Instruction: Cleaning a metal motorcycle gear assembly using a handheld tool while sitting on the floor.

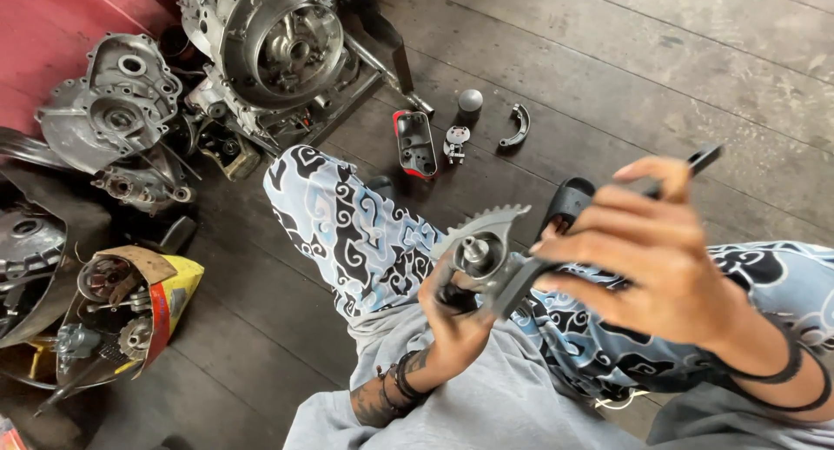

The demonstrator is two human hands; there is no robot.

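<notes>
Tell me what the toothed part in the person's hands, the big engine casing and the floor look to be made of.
The toothed part, held by the left hand and right hand, looks like bare grey metal, dull and worn. The engine casing seems cast aluminium: pale silver, with a shiny inner rim. The floor appears to be dark weathered wooden planks, with seams showing.

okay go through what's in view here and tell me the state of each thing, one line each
Left hand: closed around the toothed gear shaft, from below.
Right hand: gripping the dark lever.
Toothed gear shaft: held up over the lap.
Dark lever: raised, joined to the shaft.
Engine case: open, on the floor.
Yellow container: cut open, holding parts.
</notes>
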